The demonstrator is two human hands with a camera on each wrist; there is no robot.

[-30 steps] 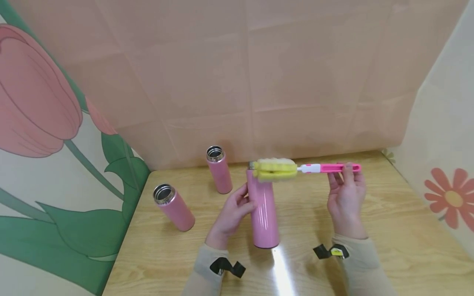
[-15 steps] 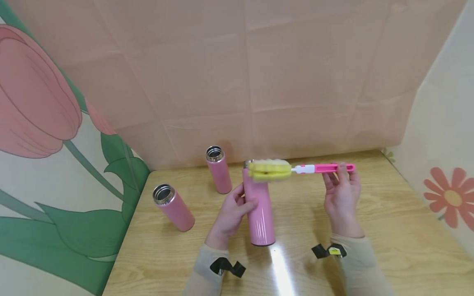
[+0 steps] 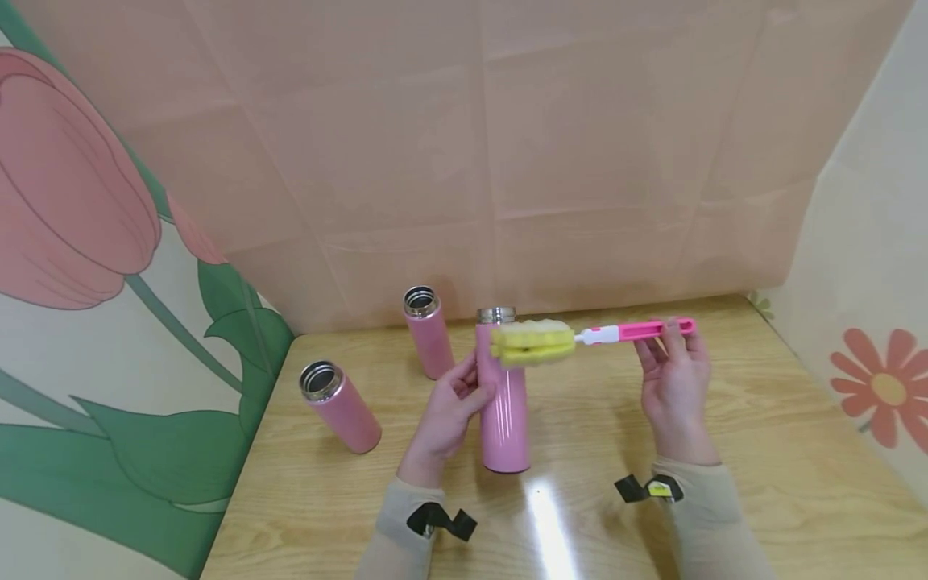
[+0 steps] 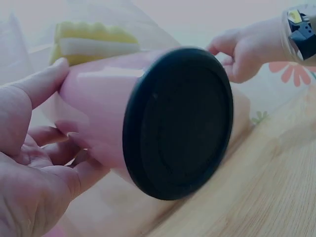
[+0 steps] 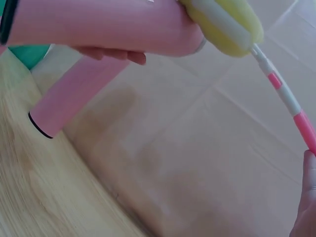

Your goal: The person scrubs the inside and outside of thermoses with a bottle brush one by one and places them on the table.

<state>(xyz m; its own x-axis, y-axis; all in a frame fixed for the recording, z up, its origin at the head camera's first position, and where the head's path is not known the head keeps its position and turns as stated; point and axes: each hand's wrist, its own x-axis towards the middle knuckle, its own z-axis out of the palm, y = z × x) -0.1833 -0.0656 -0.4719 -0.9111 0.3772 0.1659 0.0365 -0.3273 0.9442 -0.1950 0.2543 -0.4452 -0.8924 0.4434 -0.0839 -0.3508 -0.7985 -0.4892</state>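
My left hand [image 3: 447,415] grips a tall pink thermos bottle [image 3: 505,427] by its side, thumb in front and fingers behind. Its steel mouth points up and away, and its black base [image 4: 180,123] faces the left wrist camera, raised off the table. With my right hand [image 3: 676,395] I pinch the end of the pink handle [image 3: 641,330] of a bottle brush. The yellow-and-white sponge head [image 3: 535,345] lies across the upper part of the bottle, outside it, just below the mouth. In the right wrist view the sponge [image 5: 232,29] overlaps the bottle's upper end.
Two shorter pink bottles without lids stand upright on the wooden table [image 3: 580,515]: one [image 3: 351,415] at the left, another [image 3: 432,342] farther back near the pink-beige backdrop [image 3: 377,161]. A flowered wall [image 3: 888,387] borders the right side.
The held bottle has shifted left and become more upright, uncovering more of its steel mouth. The brush went left, then dipped slightly, its sponge now lower on the bottle.
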